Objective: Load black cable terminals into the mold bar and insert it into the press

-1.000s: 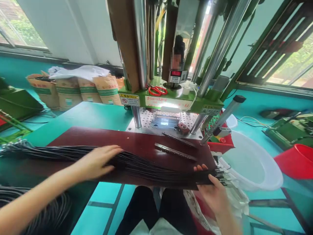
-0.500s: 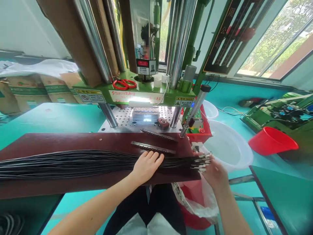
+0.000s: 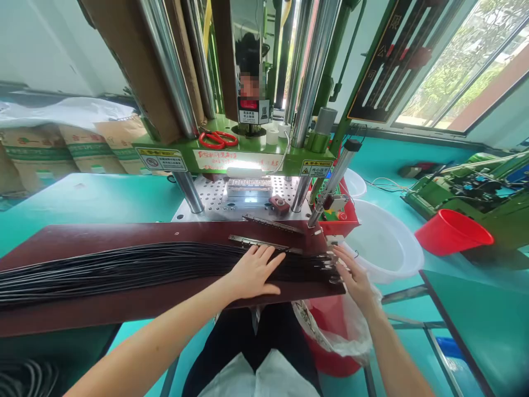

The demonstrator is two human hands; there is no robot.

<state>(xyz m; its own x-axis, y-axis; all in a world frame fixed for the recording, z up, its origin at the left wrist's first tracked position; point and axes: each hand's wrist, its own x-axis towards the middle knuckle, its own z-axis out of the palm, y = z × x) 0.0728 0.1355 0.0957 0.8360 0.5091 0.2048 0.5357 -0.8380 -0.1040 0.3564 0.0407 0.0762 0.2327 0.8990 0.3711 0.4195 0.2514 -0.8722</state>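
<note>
- Black cable bundle [image 3: 124, 267] lies lengthwise across the dark red board [image 3: 82, 311] in front of the press, its loose lengths running off toward the left edge of the view and its metal connector ends [image 3: 326, 264] gathered at the board's right end.
- Left hand [image 3: 254, 270] rests flat on the bundle near its right end, fingers spread and extended, pressing down on the cables rather than closing around them.
- Right hand [image 3: 351, 273] sits at the connector ends, fingers open and touching the metal tips; nothing is clasped.
- Two slim metal strips [image 3: 264, 242] lie on the board just beyond the left hand's fingertips.
- Green press [image 3: 248, 157] stands behind the board, with red-handled scissors [image 3: 217, 139] on its ledge.
- White basin [image 3: 384, 245] sits right of the board, a red bucket [image 3: 450, 231] farther right.
</note>
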